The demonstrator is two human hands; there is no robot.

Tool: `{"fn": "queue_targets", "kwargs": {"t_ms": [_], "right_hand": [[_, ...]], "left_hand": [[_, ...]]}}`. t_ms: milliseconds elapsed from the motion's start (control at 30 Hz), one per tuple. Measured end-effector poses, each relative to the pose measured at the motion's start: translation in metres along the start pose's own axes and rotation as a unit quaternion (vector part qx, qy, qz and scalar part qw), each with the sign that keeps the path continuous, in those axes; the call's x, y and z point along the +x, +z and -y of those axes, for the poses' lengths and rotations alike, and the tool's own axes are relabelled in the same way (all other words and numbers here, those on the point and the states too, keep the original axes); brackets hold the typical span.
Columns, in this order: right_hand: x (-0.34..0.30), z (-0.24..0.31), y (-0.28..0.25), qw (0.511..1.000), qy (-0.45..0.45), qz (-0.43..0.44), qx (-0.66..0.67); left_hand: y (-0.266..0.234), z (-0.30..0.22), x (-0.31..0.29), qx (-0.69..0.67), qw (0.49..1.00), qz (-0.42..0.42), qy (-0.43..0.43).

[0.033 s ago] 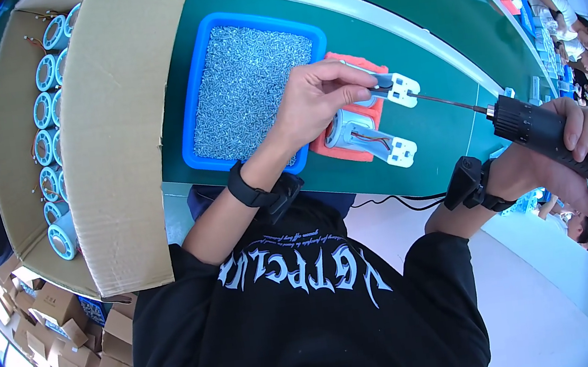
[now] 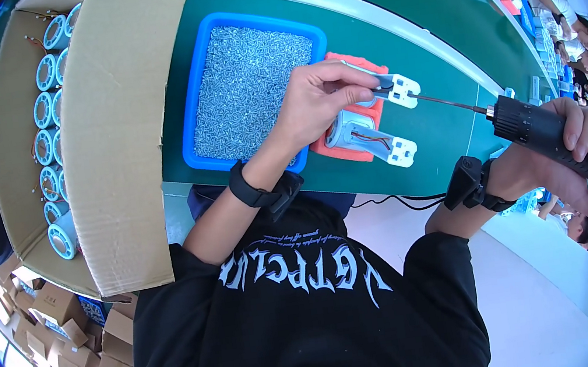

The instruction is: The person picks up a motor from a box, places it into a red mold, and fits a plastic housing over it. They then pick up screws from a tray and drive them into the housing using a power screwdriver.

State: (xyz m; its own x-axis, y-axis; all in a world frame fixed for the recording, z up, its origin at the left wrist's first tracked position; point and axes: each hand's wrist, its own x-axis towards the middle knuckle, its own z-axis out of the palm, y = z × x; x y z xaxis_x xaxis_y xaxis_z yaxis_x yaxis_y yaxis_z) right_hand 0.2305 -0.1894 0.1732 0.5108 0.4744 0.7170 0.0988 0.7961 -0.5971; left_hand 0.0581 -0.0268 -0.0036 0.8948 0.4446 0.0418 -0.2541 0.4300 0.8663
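My right hand [image 2: 585, 134] is wrapped round a black electric screwdriver [image 2: 528, 124]. Its long thin bit points left, and the tip meets the white end piece of the farther assembly [image 2: 400, 90]. With thumb and forefinger, my left hand [image 2: 317, 102] pinches that assembly just beside its white end; what lies under the fingertips is partly hidden. Nearer me, a second assembly [image 2: 378, 144] has a round light-blue body, red and dark wires and a white end piece. Both rest in an orange-red holder [image 2: 343, 153] on the green table [image 2: 444, 141].
Left of the holder stands a blue tray [image 2: 191, 134] full of small metal screws [image 2: 247, 78]. A cardboard box [image 2: 120, 132] at far left holds several light-blue cylinders [image 2: 60, 236] with wires. Other people [image 2: 572, 35] sit along the right. Brown cartons [image 2: 62, 340] are piled at lower left.
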Motion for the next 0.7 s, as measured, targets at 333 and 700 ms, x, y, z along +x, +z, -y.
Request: {"fn": "queue_targets", "kwargs": {"t_ms": [333, 700], "right_hand": [[-0.015, -0.022, 0.045, 0.988, -0.026, 0.094, -0.123], [-0.018, -0.032, 0.054, 0.977, -0.005, 0.151, -0.150]], "left_hand": [[-0.031, -0.030, -0.014, 0.456, 0.868, -0.070, 0.183], [-0.046, -0.026, -0.035, 0.615, 0.779, 0.094, -0.084]]}}
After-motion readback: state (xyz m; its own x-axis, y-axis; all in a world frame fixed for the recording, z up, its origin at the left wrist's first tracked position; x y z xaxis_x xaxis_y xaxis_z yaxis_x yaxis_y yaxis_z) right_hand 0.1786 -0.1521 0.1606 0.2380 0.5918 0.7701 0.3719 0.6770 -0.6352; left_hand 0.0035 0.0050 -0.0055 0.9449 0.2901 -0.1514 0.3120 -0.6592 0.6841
